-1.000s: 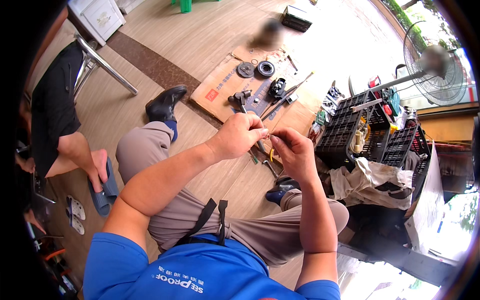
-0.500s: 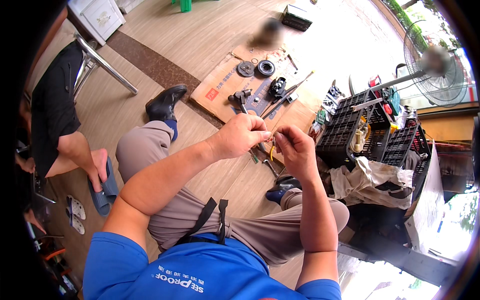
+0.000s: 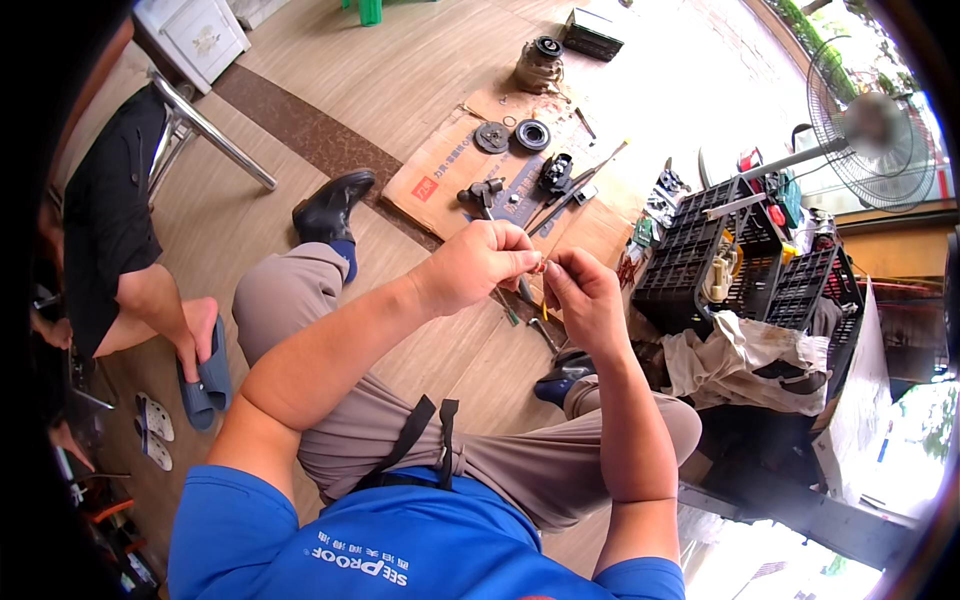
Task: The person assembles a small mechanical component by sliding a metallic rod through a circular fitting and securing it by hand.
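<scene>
My left hand (image 3: 483,265) pinches a thin copper-coloured wire (image 3: 541,266) between thumb and fingertips. From the other side, my right hand (image 3: 585,292) is closed on the same wire, so the fingertips of both hands nearly meet. A yellow piece (image 3: 545,311) shows just below the fingers; whether it joins the wire I cannot tell. Beyond my hands, a flattened cardboard sheet (image 3: 420,190) lies on the floor. It carries a hammer (image 3: 480,192), a black ring-shaped pulley (image 3: 532,134), a round grey disc (image 3: 491,137) and a black part (image 3: 555,173).
A metal cylindrical part (image 3: 540,68) and a dark box (image 3: 593,35) stand past the cardboard. Black plastic crates (image 3: 690,265) with tools and a cloth (image 3: 745,360) are at the right, below a fan (image 3: 868,123). At the left a person in slippers (image 3: 205,385) sits on a chair.
My right hand has shifted slightly up and left, bringing the fingertips closer together. The left hand stays nearly in place, and both keep their pinch.
</scene>
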A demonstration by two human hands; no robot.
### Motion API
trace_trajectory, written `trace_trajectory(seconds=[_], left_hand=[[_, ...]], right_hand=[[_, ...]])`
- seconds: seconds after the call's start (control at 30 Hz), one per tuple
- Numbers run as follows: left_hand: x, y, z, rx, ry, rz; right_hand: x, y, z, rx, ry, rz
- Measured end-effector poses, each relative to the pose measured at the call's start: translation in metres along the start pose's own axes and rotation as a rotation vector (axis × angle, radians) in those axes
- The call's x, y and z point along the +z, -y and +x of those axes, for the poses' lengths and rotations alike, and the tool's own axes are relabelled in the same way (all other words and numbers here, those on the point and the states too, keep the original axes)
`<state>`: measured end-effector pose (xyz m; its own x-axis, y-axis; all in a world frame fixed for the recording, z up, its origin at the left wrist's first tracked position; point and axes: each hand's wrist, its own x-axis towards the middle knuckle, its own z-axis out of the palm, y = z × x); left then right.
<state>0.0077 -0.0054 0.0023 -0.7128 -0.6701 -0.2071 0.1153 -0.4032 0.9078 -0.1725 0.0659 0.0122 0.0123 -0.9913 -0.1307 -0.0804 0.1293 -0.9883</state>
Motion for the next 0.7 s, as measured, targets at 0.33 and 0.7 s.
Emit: trace_trajectory(seconds=[0.33, 0.7], left_hand=[[-0.004, 0.002, 0.002, -0.049, -0.126, -0.166], [0.003, 0.010, -0.001, 0.034, -0.219, 0.399]], right_hand=[[0.021, 0.018, -0.013, -0.239, -0.105, -0.429], [0.013, 0.026, -0.014, -0.209, -0.188, -0.538]])
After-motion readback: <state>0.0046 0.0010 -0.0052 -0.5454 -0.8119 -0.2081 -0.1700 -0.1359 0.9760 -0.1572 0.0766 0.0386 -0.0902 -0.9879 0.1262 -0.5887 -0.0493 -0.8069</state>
